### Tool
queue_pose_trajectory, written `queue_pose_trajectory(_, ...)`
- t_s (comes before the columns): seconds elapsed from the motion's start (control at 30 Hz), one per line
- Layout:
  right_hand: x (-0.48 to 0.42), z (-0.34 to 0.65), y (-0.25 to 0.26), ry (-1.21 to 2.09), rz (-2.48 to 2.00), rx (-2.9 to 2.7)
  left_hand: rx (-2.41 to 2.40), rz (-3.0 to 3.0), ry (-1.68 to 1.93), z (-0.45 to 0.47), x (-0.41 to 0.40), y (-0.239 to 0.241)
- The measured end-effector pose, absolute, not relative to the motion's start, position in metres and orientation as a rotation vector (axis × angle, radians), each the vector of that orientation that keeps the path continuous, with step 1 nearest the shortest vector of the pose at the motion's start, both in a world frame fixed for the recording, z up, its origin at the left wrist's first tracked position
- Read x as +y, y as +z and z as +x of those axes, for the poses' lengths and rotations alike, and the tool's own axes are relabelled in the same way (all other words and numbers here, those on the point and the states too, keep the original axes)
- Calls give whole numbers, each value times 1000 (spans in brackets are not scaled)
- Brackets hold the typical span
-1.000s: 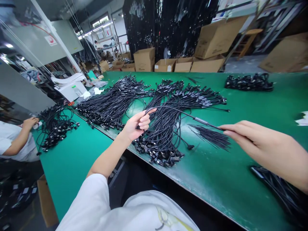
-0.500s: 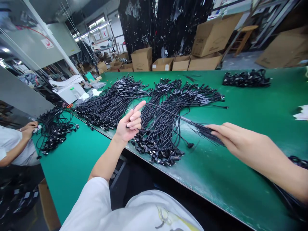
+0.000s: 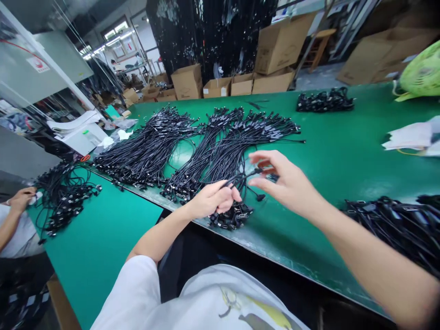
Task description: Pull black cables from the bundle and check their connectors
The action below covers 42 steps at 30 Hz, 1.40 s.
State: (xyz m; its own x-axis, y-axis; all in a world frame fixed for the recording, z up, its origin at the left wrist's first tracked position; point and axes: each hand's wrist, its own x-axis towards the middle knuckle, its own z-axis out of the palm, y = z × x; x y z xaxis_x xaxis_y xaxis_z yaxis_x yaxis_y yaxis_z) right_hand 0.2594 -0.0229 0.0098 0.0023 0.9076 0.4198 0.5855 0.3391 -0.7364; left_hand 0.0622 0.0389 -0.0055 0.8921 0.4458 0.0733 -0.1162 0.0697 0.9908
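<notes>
My left hand (image 3: 217,198) is closed around a folded black cable (image 3: 237,178), whose doubled strands point toward my right hand. The right hand (image 3: 275,173) curves around the cable's far end, its thumb and fingers apart; whether a finger touches the cable I cannot tell. Beneath and behind both hands lies a large pile of black cables (image 3: 220,153), with connectors (image 3: 233,215) along the near table edge. Part of a bundle of thin black strips shows behind my right fingers, mostly hidden.
Another cable pile (image 3: 144,146) lies to the left on the green table (image 3: 330,165). Bundled cables are at the back (image 3: 325,100) and right (image 3: 395,224). At far left, a co-worker's hand (image 3: 22,199) is beside more cables (image 3: 68,192). Cardboard boxes (image 3: 187,82) stand behind the table.
My right hand has left the bundle of thin strips and come left to the cable. My left hand, index finger extended before, has moved right and lower; the cable is now gathered. The view has turned right.
</notes>
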Motion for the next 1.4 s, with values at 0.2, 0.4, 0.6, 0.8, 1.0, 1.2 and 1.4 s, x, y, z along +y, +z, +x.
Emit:
queue_pose_trajectory(0.2,-18,230,-30,971,-1119,-990,412,1188,566,81,30,-28)
queue_pose_trajectory(0.4,-20,218,-22,1134,-904,-694,464,1165,731,92,13,-67)
queue_pose_trajectory(0.6,-30,203,-32,888,-998,-756,502,1669,450,83,9,-78)
queue_pose_trajectory(0.8,-34,205,-26,934,-902,-761,457,1559,459,87,-3,-79)
queue_pose_trajectory(1.0,-30,224,-22,1144,-884,-765,382,896,232,98,-17,-58)
queue_pose_trajectory(1.2,-28,236,-26,1173,-854,-699,410,642,191,104,-20,-51)
queue_pose_trajectory(1.4,-57,258,-43,263,-1282,-1426,578,1174,283,97,-12,-65)
